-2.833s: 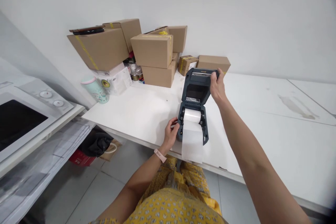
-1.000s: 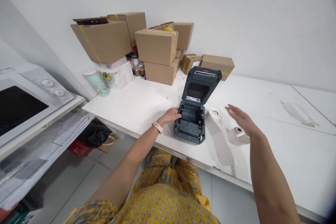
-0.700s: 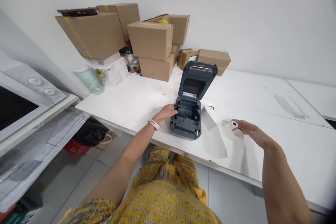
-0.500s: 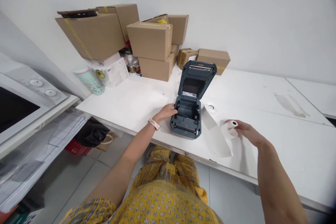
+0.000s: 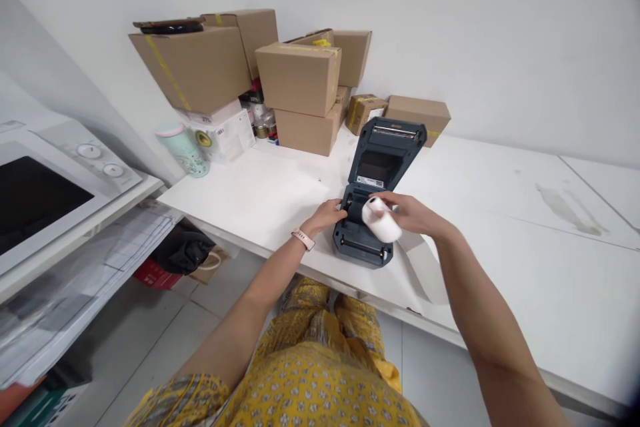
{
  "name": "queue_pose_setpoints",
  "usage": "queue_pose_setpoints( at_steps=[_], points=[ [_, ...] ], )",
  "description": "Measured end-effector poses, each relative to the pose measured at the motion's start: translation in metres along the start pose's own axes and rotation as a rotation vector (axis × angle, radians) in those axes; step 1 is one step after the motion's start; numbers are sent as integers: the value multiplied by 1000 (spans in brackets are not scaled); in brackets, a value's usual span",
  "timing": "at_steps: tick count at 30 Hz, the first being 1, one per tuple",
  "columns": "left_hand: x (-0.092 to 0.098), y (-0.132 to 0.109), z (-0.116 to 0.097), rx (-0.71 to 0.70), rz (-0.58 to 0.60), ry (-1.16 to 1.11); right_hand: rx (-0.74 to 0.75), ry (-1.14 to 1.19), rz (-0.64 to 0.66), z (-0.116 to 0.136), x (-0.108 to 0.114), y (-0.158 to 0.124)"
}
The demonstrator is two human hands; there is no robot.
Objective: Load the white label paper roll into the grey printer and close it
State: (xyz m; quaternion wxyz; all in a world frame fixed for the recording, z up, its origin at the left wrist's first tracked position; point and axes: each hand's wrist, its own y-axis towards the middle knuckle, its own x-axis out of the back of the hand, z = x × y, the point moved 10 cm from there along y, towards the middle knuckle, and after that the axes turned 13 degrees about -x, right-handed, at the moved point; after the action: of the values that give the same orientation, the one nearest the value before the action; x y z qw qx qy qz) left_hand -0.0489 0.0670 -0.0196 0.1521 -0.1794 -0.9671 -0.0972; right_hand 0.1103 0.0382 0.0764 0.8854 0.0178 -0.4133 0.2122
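A dark blue-grey label printer [image 5: 361, 252] stands on the white table with its lid [image 5: 386, 140] raised. My left hand [image 5: 327, 215] grips the printer's left edge beside the open bay, fingers closed on the rim. In my right hand [image 5: 414, 215] is a small white paper roll [image 5: 383, 224], tilted over the bay, with its dark core hole facing up and left. The roll covers part of the bay. A loose paper strip [image 5: 425, 270] lies on the table to the right of the printer, partly behind my right forearm.
Stacked cardboard boxes [image 5: 298, 80] stand against the wall behind the table [image 5: 250, 193]. At the left are a mint tumbler [image 5: 184, 152] and a white carton [image 5: 233, 140]. A microwave [image 5: 45, 193] sits on a separate shelf at far left. The table's front edge runs close to my body.
My right hand has carried the paper roll leftward from the table to above the printer's open bay. My left hand stays on the printer's edge. The view has shifted slightly.
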Motion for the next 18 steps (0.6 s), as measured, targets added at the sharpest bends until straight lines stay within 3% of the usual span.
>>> queue_pose_setpoints(
  at_steps=[3,6,13,18],
  points=[
    [1,-4,7,52,-31,19,-31,-324,16,-1,-30,37],
    [2,-7,10,63,-71,44,-69,-485,22,-14,-46,52],
    [12,-20,10,93,-281,95,-50,-614,0,-18,-56,51],
    [10,-21,6,75,-297,66,-3,-637,34,-17,-64,47]
  ],
)
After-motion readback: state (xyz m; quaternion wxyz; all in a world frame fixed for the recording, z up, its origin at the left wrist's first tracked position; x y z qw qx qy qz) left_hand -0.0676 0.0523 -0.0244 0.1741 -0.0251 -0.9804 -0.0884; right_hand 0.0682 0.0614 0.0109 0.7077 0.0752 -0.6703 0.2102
